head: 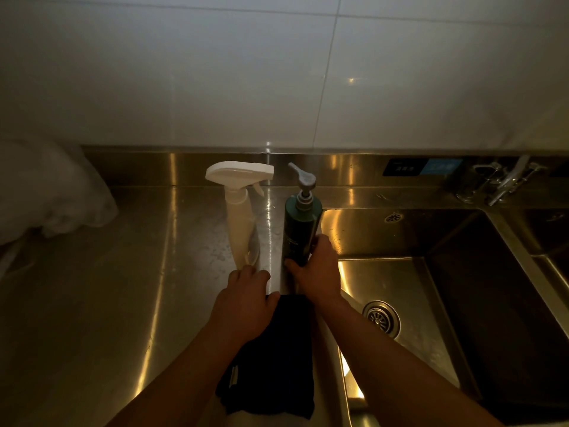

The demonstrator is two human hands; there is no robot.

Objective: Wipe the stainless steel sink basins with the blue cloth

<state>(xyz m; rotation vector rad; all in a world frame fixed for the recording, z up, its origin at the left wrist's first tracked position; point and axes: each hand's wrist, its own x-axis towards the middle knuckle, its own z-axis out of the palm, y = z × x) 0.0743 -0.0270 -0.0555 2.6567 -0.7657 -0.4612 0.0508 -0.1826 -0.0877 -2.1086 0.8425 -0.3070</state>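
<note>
Sink basin [400, 278], steel counter [107, 288], white tiled wall [215, 72], right hand [317, 272] grip clasping pump bottle [300, 223], left hand [246, 303] grip unclear

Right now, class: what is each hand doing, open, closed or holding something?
Left hand: holding the white spray bottle at its base.
Right hand: holding the green pump bottle.

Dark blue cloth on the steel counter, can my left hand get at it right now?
Probably yes: the dark blue cloth lies uncovered right by the wrist of the left hand, which only has to leave the base of the white plastic spray bottle.
</note>
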